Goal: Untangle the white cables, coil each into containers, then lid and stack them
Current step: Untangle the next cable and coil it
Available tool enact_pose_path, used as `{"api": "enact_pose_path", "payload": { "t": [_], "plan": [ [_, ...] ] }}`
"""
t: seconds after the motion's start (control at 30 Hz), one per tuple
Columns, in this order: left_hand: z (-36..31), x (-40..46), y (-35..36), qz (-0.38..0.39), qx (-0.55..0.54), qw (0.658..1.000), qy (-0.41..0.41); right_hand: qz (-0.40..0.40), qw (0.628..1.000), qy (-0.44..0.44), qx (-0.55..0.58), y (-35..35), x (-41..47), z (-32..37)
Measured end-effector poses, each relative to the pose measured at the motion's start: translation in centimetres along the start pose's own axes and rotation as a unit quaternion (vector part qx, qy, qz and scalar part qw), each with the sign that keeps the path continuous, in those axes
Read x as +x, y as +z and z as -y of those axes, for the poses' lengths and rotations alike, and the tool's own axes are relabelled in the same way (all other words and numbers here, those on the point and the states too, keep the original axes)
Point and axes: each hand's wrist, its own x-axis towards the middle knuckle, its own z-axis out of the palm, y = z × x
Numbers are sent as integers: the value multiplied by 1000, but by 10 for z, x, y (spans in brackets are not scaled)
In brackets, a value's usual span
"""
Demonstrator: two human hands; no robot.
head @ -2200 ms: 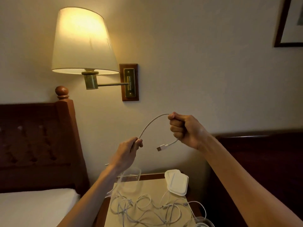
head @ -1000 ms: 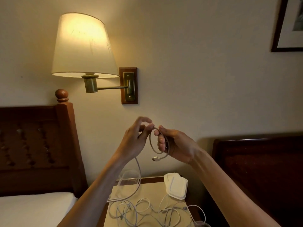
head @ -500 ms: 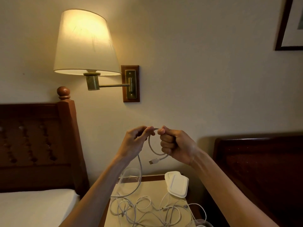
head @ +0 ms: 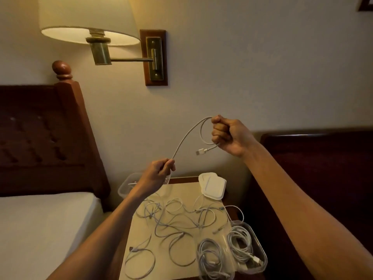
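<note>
My right hand point(head: 228, 136) is raised above the nightstand and grips a small loop of a white cable point(head: 186, 136), whose plug end point(head: 200, 152) dangles just left of the fist. From there the cable arcs down to my left hand point(head: 159, 172), which pinches it lower and to the left. Below, a tangle of white cables point(head: 177, 221) lies spread over the nightstand top point(head: 141, 235). Two clear containers at the front right, one point(head: 248, 247) beside the other point(head: 214, 259), each hold a coiled cable. White lids point(head: 213, 185) are stacked at the back. Behind my left hand stands another clear container point(head: 126, 186).
A bed with a white mattress point(head: 40, 229) and dark wooden headboard point(head: 44, 138) is on the left. A second dark headboard point(head: 323, 158) stands on the right. A lit wall lamp point(head: 88, 23) hangs above on a brass arm.
My hands have moved apart: the left hand slid down the cable to the lower left while the right keeps the loop. The view tilted down, showing the containers with coiled cables.
</note>
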Motion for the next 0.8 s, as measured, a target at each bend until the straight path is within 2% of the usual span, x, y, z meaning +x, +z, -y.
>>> {"api": "enact_pose_path", "payload": {
  "t": [0.13, 0.23, 0.27, 0.33, 0.43, 0.57, 0.67, 0.8],
  "plan": [
    [11, -3, -4, -12, 160, 987, 4, -14, 999, -30, 5, 1, 7, 8],
    [-19, -1, -4, 114, 310, 943, 39, -4, 999, -50, -19, 12, 10, 6],
    [-35, 1, -4, 160, 343, 923, 71, 2, 997, -57, -55, 16, 10, 5],
    [-74, 8, -8, 189, 357, 902, 150, 7, 983, -80, -166, 23, 10, 0],
    [-112, 23, -29, 112, 321, 905, 256, 21, 948, -110, -299, 33, 5, 1],
    [-129, 39, -51, 10, 287, 896, 337, 20, 915, -137, -378, 44, -2, 8],
    [-135, 49, -55, -55, 288, 884, 364, 46, 904, -142, -400, 50, -4, 13],
    [-138, 60, -55, -144, 246, 894, 345, 70, 923, -135, -352, 61, -10, 20]
  ]
}}
